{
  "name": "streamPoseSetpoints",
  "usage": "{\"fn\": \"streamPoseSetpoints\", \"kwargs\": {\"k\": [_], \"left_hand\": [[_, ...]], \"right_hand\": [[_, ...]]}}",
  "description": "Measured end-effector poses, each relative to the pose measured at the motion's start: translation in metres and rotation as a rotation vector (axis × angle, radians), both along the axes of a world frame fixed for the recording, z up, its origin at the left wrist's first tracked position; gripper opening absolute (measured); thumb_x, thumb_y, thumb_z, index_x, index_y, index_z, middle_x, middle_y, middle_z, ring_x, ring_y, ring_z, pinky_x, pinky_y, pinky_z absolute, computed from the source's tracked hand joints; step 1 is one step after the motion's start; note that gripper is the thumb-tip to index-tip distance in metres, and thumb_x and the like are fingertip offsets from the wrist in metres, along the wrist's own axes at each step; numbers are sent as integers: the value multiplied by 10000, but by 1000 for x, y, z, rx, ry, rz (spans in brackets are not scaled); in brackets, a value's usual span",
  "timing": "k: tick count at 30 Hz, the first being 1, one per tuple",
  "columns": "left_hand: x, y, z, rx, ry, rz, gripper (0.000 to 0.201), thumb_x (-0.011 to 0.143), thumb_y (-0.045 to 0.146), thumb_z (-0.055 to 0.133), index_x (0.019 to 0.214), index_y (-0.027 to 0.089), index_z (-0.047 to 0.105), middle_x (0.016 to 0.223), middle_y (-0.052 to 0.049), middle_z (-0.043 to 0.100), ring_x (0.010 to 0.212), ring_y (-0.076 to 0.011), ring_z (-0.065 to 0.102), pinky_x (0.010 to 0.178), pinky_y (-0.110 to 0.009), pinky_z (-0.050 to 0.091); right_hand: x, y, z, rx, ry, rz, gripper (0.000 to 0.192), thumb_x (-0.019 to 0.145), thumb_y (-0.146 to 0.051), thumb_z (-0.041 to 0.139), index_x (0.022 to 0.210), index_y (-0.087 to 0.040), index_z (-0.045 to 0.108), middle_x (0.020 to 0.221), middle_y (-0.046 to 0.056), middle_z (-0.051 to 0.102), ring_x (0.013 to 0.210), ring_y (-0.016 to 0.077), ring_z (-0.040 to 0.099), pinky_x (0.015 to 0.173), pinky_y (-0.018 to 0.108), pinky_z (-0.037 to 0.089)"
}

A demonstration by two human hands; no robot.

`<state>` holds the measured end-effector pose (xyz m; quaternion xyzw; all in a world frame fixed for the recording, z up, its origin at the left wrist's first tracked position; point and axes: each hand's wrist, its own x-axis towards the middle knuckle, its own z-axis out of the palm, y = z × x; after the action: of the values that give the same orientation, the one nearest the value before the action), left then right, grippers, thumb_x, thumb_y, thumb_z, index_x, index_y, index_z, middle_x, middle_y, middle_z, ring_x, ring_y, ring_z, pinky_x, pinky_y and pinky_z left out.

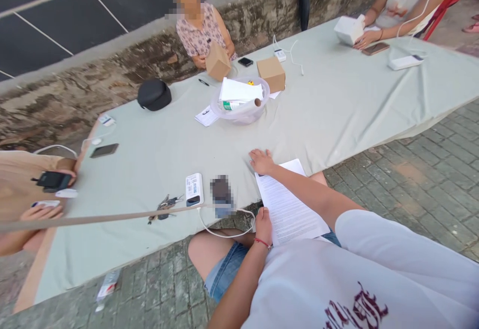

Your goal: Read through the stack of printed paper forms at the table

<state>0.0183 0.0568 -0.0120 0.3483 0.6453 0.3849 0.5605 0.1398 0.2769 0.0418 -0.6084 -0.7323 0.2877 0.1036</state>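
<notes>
Printed sheets of paper (290, 204) rest at the near table edge and over my lap. My left hand (264, 227), with a red cord at the wrist, is closed at the left edge of the sheets; its fingers are partly hidden. Across their upper part lies my right forearm. My right hand (261, 161) is flat on the tablecloth just beyond the paper, fingers spread and holding nothing. Left of the paper are a white power bank (194, 189) with a white cable, a blurred-out item (222, 195) and a bunch of keys (164, 207).
Mid-table stands a clear plastic tub (239, 117) holding papers and a cardboard roll. Cardboard box (271, 74) and black case (154, 94) are further back. One person holds a brown box (217, 61), another a white box (350, 30). A strap (112, 219) crosses the lower left.
</notes>
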Motion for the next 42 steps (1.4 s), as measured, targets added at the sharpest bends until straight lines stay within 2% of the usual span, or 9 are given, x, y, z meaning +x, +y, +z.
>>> {"fn": "streamPoseSetpoints", "kwargs": {"k": [4, 7, 11, 15, 18, 23, 32, 42], "left_hand": [[3, -2, 4, -62, -93, 70, 392, 808, 579, 765, 780, 212, 631, 871, -46, 702, 906, -223, 646, 941, -360, 503], [6, -3, 11, -132, -225, 132, 435, 747, 573, 849, 895, 197, 688, 1011, -92, 756, 1033, -263, 689, 1041, -412, 505], [8, -5, 18, -243, -536, 81, 621, 683, 550, 934, 1120, 180, 697, 1163, -129, 774, 1153, -320, 717, 1107, -498, 514], [5, -9, 15, -410, -717, -25, 665, 649, 413, 983, 1187, 125, 717, 1230, -196, 760, 1234, -384, 698, 1153, -560, 497], [2, -14, 11, -455, -734, -85, 655, 648, 348, 985, 1202, 112, 727, 1246, -202, 757, 1251, -402, 689, 1175, -579, 479], [-3, -24, 9, -451, -714, -165, 706, 620, 373, 1006, 1218, 118, 730, 1270, -198, 751, 1302, -415, 654, 1196, -597, 451], [2, -33, -11, -460, -629, -133, 630, 654, 410, 989, 1155, 116, 743, 1239, -195, 763, 1287, -400, 667, 1202, -596, 447], [0, -43, -12, -395, -667, -247, 617, 642, 427, 996, 1130, 124, 771, 1286, -196, 746, 1304, -392, 653, 1233, -577, 401]], "right_hand": [[0, -1, -1, 23, 4, -2, 541, 1055, -293, 329, 1576, -211, 447, 1698, 123, 393, 1623, 266, 228, 1313, 645, 59], [-1, -2, -4, 44, -1, -10, 539, 1052, -274, 322, 1566, -186, 455, 1684, 125, 413, 1623, 265, 221, 1316, 641, 57], [-2, -3, -5, 49, -38, -16, 533, 1047, -254, 313, 1552, -182, 468, 1678, 126, 422, 1631, 285, 202, 1308, 672, 53], [-2, -4, -2, 70, -69, 8, 535, 1034, -218, 295, 1534, -190, 483, 1664, 134, 439, 1641, 284, 176, 1297, 704, 33], [-2, -5, -1, 80, -73, 5, 530, 1033, -216, 288, 1520, -185, 493, 1654, 138, 450, 1639, 280, 181, 1296, 708, 44], [-4, -4, -3, 85, -51, -8, 512, 1026, -200, 298, 1493, -179, 508, 1625, 146, 476, 1620, 290, 225, 1287, 726, 32], [-5, -5, -4, 126, -75, -19, 473, 989, -171, 345, 1416, -168, 549, 1542, 165, 533, 1597, 292, 262, 1278, 746, 3], [-3, -4, -4, 120, -120, -19, 493, 1011, -194, 301, 1439, -198, 543, 1570, 163, 501, 1590, 293, 270, 1281, 742, 28]]}}
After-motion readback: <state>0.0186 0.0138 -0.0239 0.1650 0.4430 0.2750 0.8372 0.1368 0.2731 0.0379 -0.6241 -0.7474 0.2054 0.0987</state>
